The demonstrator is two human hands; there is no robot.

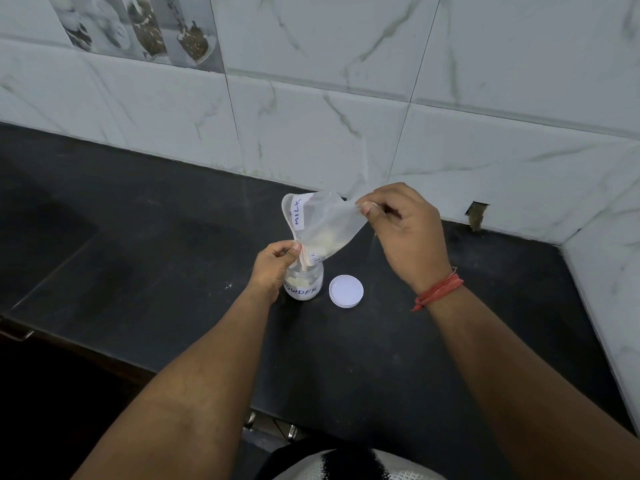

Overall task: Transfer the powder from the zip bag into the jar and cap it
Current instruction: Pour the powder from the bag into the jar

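Right hand [405, 233] pinches the clear plastic zip bag [320, 225] at centre frame; left hand [273, 268] pinches its mouth over the small glass jar [304, 282], beside the white round lid [346, 291].

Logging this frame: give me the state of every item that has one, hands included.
zip bag: open, tipped mouth-down over the jar, a little powder left inside
jar: upright, uncapped, partly filled with powder
cap: off, lying on the counter beside the jar
left hand: pinching the bag's mouth
right hand: pinching the bag's raised end
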